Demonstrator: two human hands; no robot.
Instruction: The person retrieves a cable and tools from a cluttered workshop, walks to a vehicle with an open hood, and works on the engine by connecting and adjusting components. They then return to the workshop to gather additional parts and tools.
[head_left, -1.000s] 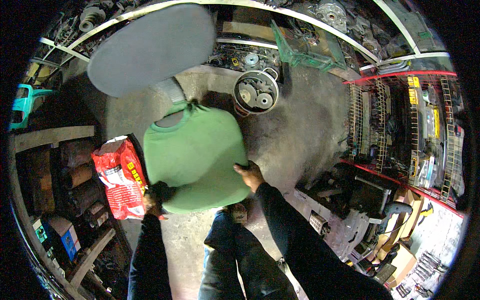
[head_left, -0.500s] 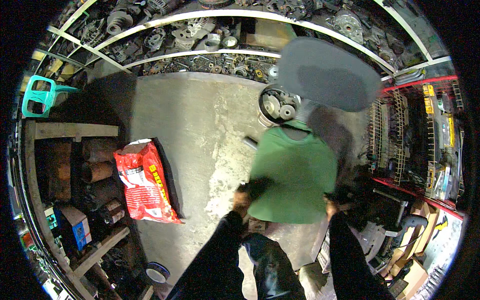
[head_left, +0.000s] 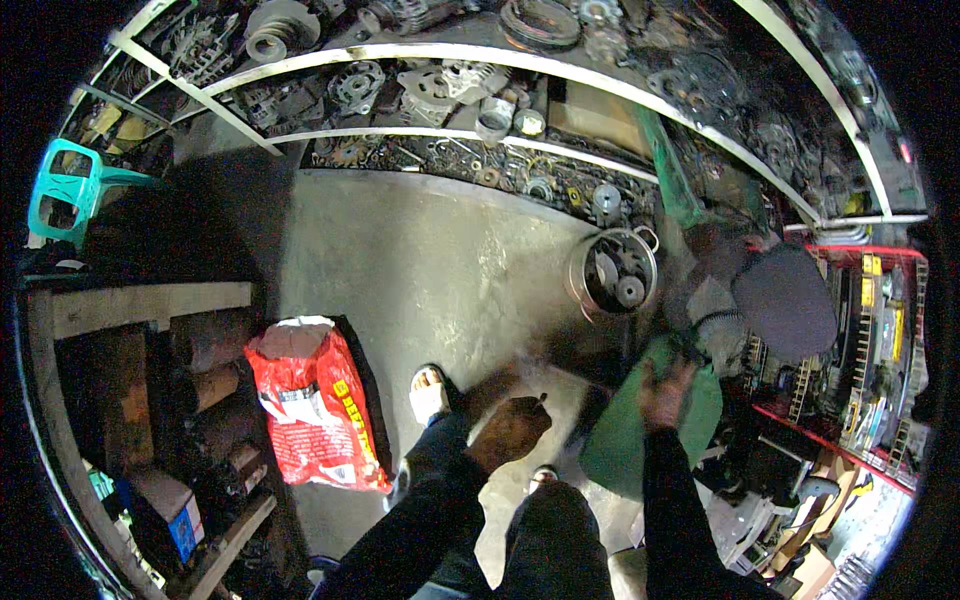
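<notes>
A chair with a green-covered seat [head_left: 655, 465] and a dark grey backrest [head_left: 785, 303] stands to the right of my legs, smeared by motion. My right hand [head_left: 665, 395] is over the seat's upper part, fingers somewhat spread and blurred; whether it presses on the cover I cannot tell. Left of the seat, my left hand [head_left: 512, 432] hangs in the air with its fingers curled in, and nothing shows in it. Beyond the chair, a round metal pot [head_left: 577, 290] holds several round metal parts.
A red sack [head_left: 310, 410], its top open, stands on the concrete floor [head_left: 390, 260] at left. Beside it is a wooden shelf [head_left: 150, 305] with cylindrical parts. Metal racks [head_left: 400, 50] of machine parts line the far side. A red-edged rack [head_left: 870, 250] and cartons stand at right.
The chair has moved right and turned, its backrest swinging to the right. My left hand has come off the seat's edge; my right hand has moved from its side onto or over the seat.
</notes>
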